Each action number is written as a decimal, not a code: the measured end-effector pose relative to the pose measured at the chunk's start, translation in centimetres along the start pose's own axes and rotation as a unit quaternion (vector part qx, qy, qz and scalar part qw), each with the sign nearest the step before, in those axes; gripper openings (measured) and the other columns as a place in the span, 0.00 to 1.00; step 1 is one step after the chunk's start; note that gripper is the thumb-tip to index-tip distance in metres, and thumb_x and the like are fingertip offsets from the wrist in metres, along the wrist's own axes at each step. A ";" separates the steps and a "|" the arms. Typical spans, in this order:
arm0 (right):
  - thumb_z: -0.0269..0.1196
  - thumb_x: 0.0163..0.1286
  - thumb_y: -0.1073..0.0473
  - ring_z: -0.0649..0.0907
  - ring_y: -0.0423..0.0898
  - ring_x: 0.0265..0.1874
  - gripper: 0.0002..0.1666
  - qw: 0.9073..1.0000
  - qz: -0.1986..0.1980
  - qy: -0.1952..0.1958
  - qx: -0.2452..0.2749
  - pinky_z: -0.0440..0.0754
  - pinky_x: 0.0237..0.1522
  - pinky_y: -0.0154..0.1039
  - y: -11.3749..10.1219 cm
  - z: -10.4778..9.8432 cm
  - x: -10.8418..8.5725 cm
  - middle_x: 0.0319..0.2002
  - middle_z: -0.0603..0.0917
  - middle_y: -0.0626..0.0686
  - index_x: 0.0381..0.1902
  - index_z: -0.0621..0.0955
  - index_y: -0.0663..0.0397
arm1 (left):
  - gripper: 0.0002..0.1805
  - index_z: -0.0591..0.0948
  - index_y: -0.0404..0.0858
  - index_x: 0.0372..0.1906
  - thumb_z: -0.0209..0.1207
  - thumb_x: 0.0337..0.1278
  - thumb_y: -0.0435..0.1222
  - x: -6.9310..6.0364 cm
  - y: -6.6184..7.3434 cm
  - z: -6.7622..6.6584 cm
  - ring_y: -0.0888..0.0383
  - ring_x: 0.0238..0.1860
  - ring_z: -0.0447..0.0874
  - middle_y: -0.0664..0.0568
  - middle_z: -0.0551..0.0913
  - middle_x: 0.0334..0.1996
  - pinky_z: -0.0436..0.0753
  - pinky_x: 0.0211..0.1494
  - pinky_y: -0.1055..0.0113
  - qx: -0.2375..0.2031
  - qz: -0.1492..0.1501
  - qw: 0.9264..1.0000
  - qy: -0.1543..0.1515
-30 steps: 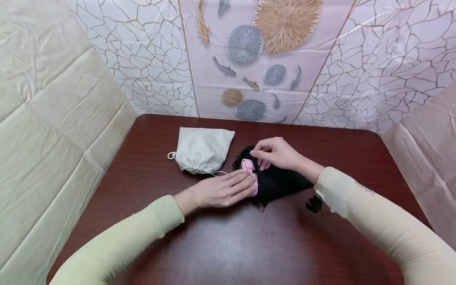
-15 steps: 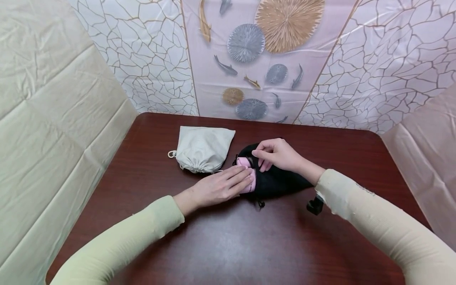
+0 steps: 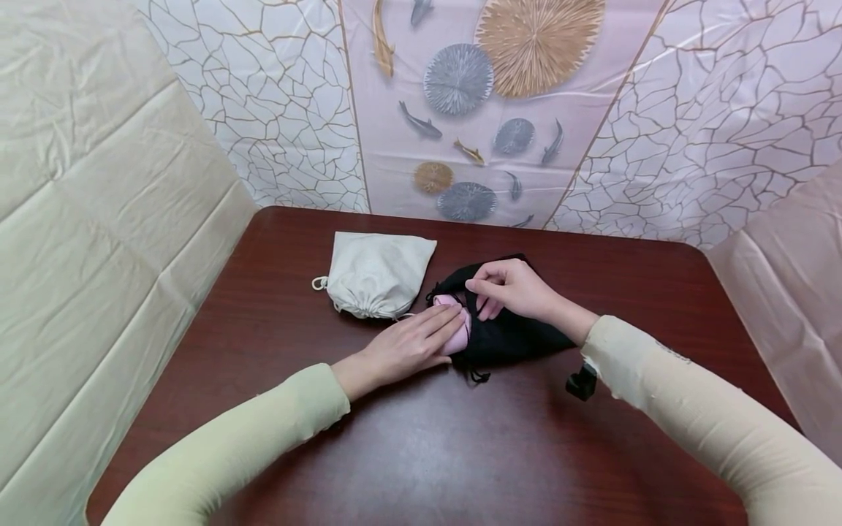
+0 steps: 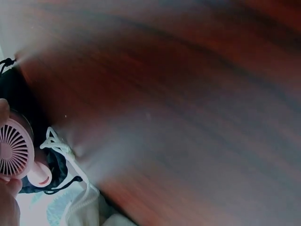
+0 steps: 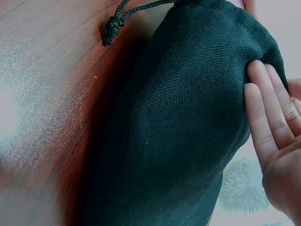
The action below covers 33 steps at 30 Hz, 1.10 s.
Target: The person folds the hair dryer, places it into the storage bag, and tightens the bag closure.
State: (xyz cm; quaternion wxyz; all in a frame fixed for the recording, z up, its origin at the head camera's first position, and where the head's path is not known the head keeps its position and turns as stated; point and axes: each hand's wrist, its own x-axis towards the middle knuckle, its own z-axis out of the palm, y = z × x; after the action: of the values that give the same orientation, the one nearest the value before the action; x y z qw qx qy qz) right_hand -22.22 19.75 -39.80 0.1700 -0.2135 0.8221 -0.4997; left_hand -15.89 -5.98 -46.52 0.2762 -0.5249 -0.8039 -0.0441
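Note:
A pink handheld fan (image 3: pixel 459 337) lies partly inside the mouth of a black drawstring pouch (image 3: pixel 516 337). In the left wrist view the round grille of the fan (image 4: pixel 13 146) faces the camera, with its pink handle below. My left hand (image 3: pixel 404 345) holds the fan, fingers laid across its top and thumb on the near side. My right hand (image 3: pixel 516 291) pinches the pouch's upper rim between thumb and index finger. In the right wrist view the other fingers (image 5: pixel 270 106) press against the cloth of the pouch (image 5: pixel 174 117). The part of the fan inside the pouch is hidden.
A filled off-white drawstring bag (image 3: pixel 380 272) lies behind my left hand, its cord (image 4: pixel 77 165) trailing near the fan. The pouch's black cord (image 3: pixel 479 377) hangs onto the brown table (image 3: pixel 421 453). A small black device (image 3: pixel 582 381) sits under my right wrist.
My left hand and the fan have shifted slightly left and turned a little. The pouch's mouth has moved left along the fan, covering more of it. My right hand stays nearly in place.

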 end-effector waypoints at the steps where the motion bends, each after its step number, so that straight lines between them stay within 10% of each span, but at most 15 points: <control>1: 0.64 0.80 0.60 0.91 0.54 0.25 0.12 1.000 0.000 -0.001 0.000 0.91 0.29 0.48 0.0 0.0 0.0 0.27 0.90 0.59 0.39 0.85 0.64 | 0.39 0.76 0.28 0.72 0.72 0.65 0.48 0.1 0.0 0.1 0.48 0.73 0.77 0.39 0.78 0.71 0.73 0.77 0.57 -0.002 -0.002 1.000 -0.004; 19: 0.64 0.80 0.58 0.92 0.55 0.26 0.13 1.000 -0.002 -0.009 0.000 0.92 0.30 0.48 0.5 0.1 -0.1 0.28 0.90 0.59 0.38 0.85 0.64 | 0.45 0.73 0.30 0.75 0.76 0.59 0.49 0.1 0.1 0.4 0.44 0.71 0.78 0.37 0.77 0.72 0.80 0.72 0.53 -0.106 -0.089 0.989 -0.060; 27: 0.65 0.80 0.56 0.92 0.56 0.28 0.14 1.000 0.000 -0.011 -0.006 0.92 0.32 0.48 0.6 -0.1 -0.2 0.29 0.91 0.59 0.39 0.86 0.63 | 0.40 0.77 0.30 0.69 0.76 0.60 0.50 -0.5 0.3 -0.6 0.46 0.60 0.88 0.39 0.87 0.58 0.87 0.60 0.54 -0.173 -0.208 0.961 -0.054; 33: 0.65 0.80 0.55 0.93 0.56 0.29 0.14 1.000 -0.001 -0.010 -0.008 0.92 0.33 0.48 0.4 -0.1 -0.2 0.29 0.91 0.58 0.40 0.87 0.63 | 0.35 0.79 0.30 0.64 0.76 0.61 0.47 0.0 0.5 -1.0 0.46 0.58 0.89 0.39 0.88 0.55 0.88 0.59 0.54 -0.193 -0.234 0.951 -0.052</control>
State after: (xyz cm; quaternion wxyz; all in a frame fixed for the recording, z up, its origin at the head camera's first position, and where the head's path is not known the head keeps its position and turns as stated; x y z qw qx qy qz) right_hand -22.11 20.09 -40.10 0.1763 -0.2205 0.8241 -0.4911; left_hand -15.09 -6.07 -45.79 0.1089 -0.3670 -0.8935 -0.2345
